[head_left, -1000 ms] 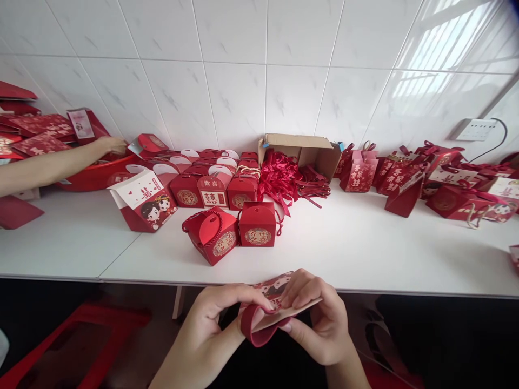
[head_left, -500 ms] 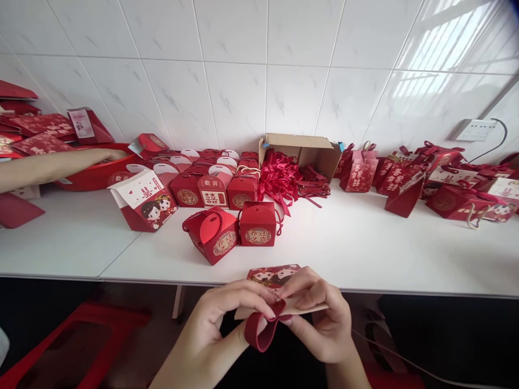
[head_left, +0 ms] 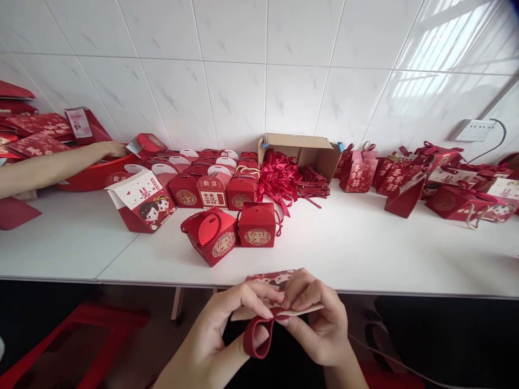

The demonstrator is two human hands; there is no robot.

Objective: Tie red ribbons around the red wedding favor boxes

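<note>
A paper box (head_left: 271, 277) with a cartoon print and a pale flap is held at the table's front edge. My left hand (head_left: 231, 324) pinches a dark red strap (head_left: 258, 341), which curls into a loop around its thumb. Fingers of my right hand (head_left: 314, 316) are closed on the pale flap, touching the strap's end. Both sets of fingertips nearly meet over the flap and hide where strap and box join. Beyond my hands stand two red boxes (head_left: 257, 229) with cord handles.
Behind are rows of red boxes (head_left: 186, 192) and a cardboard carton (head_left: 298, 141) by red ribbons (head_left: 278, 178). Finished-looking bags (head_left: 359, 173) stand at right. Another person's arm (head_left: 52, 167) reaches into a red basin (head_left: 87, 181) at left.
My fingers have closed in over the flap, and the strap loop sits slightly lower and further left. The other person's hand has moved up a little over the basin.
</note>
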